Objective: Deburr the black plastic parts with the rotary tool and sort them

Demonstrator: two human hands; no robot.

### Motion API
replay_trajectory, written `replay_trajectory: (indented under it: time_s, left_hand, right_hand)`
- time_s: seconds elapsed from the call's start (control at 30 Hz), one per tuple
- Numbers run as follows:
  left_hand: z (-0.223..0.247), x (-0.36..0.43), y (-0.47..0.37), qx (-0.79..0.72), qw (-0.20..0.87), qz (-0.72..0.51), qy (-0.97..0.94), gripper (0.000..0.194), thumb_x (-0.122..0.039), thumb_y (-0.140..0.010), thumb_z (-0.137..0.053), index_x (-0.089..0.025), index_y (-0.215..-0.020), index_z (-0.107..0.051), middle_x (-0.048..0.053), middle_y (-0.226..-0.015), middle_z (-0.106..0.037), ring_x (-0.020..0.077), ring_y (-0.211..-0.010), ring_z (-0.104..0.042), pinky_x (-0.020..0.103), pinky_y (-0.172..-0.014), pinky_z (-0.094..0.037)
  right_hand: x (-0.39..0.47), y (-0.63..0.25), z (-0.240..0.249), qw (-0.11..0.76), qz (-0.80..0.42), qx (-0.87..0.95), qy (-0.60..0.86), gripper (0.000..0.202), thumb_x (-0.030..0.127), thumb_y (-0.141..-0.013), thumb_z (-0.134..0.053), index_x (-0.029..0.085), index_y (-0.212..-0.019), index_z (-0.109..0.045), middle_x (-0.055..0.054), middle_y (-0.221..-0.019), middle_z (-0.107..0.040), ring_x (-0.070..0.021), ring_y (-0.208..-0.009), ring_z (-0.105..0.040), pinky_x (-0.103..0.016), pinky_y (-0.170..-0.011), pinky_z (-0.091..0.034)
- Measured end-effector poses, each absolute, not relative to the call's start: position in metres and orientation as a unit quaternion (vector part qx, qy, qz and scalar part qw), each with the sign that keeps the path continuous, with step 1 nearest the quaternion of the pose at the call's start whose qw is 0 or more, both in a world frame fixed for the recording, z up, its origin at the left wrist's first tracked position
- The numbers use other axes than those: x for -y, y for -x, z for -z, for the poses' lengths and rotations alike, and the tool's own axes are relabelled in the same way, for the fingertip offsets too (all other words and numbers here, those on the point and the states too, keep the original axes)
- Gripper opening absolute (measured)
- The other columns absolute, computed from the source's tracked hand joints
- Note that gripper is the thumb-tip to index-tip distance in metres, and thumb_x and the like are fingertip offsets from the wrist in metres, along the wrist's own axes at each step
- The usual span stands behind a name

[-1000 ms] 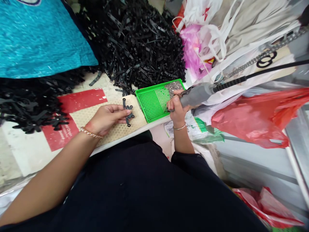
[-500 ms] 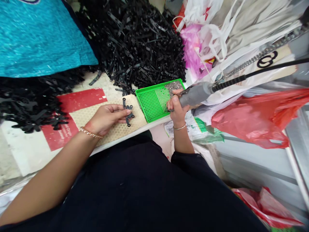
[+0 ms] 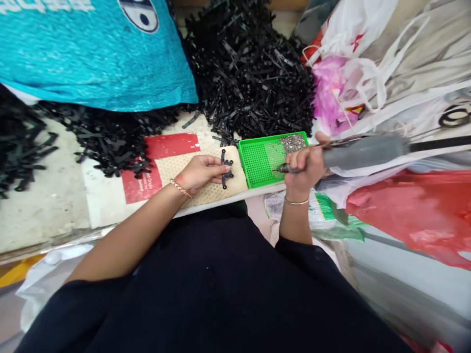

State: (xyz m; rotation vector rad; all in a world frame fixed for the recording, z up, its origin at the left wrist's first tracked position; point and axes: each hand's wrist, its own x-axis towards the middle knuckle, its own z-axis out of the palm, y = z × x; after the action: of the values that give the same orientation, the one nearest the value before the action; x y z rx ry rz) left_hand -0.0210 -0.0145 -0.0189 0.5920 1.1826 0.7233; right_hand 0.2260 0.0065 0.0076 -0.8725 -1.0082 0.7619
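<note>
My left hand (image 3: 203, 175) pinches a small black plastic part (image 3: 224, 182) with several arms, just above a honeycomb-textured pad (image 3: 176, 167). Wrapped in my right hand (image 3: 308, 165) is a grey electric screwdriver (image 3: 362, 153), lying nearly level with its bit pointing left. That bit is over the near right part of a green tray (image 3: 253, 165). Small metal screws (image 3: 293, 142) are heaped in the tray's far right corner, and many more sit in rows on its perforated floor. The tray stands right beside the pad.
A large pile of black plastic parts (image 3: 257, 73) lies behind the tray, with another heap (image 3: 110, 142) to the left under a blue bag (image 3: 99, 59). Plastic bags crowd the right side, among them a pink one (image 3: 331, 93) and a red one (image 3: 408, 206).
The view has swung left, so the bench appears further right. The screwdriver is now more level, its bit further over the tray. My left hand keeps hold of the black part.
</note>
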Motion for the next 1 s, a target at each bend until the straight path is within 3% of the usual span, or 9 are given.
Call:
replay_trajectory:
  time_s: [0.13, 0.3, 0.53, 0.73, 0.83, 1.0]
  left_hand:
    - [0.021, 0.014, 0.021, -0.533, 0.730, -0.330, -0.271, 0.033, -0.023, -0.062, -0.104, -0.009, -0.076, -0.077, 0.008, -0.078, -0.079, 0.0162, -0.071, -0.075, 0.028, -0.068, -0.064]
    - [0.018, 0.014, 0.020, -0.529, 0.736, -0.330, -0.265, 0.035, -0.023, -0.061, -0.105, -0.010, -0.074, -0.075, 0.007, -0.076, -0.079, 0.0148, -0.067, -0.073, 0.027, -0.066, -0.063]
    - [0.016, 0.014, 0.019, -0.517, 0.740, -0.334, -0.272, 0.036, -0.024, -0.060, -0.105, -0.011, -0.071, -0.073, 0.005, -0.072, -0.077, 0.0127, -0.060, -0.069, 0.026, -0.061, -0.060]
    - [0.018, 0.014, 0.020, -0.512, 0.739, -0.338, -0.276, 0.038, -0.025, -0.058, -0.106, -0.012, -0.072, -0.074, 0.004, -0.072, -0.076, 0.0121, -0.060, -0.068, 0.027, -0.062, -0.061]
    - [0.019, 0.014, 0.020, -0.513, 0.738, -0.339, -0.280, 0.037, -0.025, -0.059, -0.106, -0.012, -0.070, -0.073, 0.005, -0.072, -0.076, 0.0125, -0.060, -0.068, 0.028, -0.064, -0.061]
    - [0.018, 0.014, 0.020, -0.515, 0.736, -0.339, -0.277, 0.036, -0.024, -0.059, -0.105, -0.012, -0.071, -0.073, 0.005, -0.072, -0.076, 0.0126, -0.060, -0.067, 0.028, -0.064, -0.061]
  right_hand:
    - [-0.020, -0.182, -0.026, 0.720, -0.399, 0.445, 0.352, 0.033, 0.064, -0.096, -0.063, 0.033, -0.107, -0.059, 0.014, -0.052, -0.020, -0.0083, -0.038, -0.027, -0.023, -0.044, -0.034]
    - [-0.034, -0.131, -0.021, 0.680, -0.481, 0.435, 0.342, 0.046, 0.072, -0.089, -0.072, 0.032, -0.107, -0.057, 0.015, -0.052, -0.026, -0.0087, -0.040, -0.029, -0.025, -0.045, -0.038]
    - [-0.033, -0.118, -0.015, 0.652, -0.498, 0.429, 0.377, 0.051, 0.076, -0.087, -0.072, 0.031, -0.106, -0.059, 0.014, -0.054, -0.030, -0.0093, -0.044, -0.032, -0.025, -0.047, -0.040]
    - [-0.037, -0.119, -0.005, 0.614, -0.460, 0.482, 0.423, 0.059, 0.089, -0.088, -0.057, 0.034, -0.109, -0.059, 0.012, -0.055, -0.029, -0.0119, -0.045, -0.034, -0.029, -0.048, -0.041]
    - [-0.039, -0.121, 0.000, 0.600, -0.455, 0.502, 0.425, 0.058, 0.087, -0.093, -0.051, 0.033, -0.110, -0.060, 0.011, -0.056, -0.027, -0.0112, -0.044, -0.035, -0.027, -0.048, -0.041]
    - [-0.038, -0.121, 0.000, 0.623, -0.467, 0.458, 0.428, 0.050, 0.078, -0.095, -0.058, 0.030, -0.110, -0.061, 0.012, -0.055, -0.029, -0.0100, -0.043, -0.036, -0.027, -0.049, -0.043]
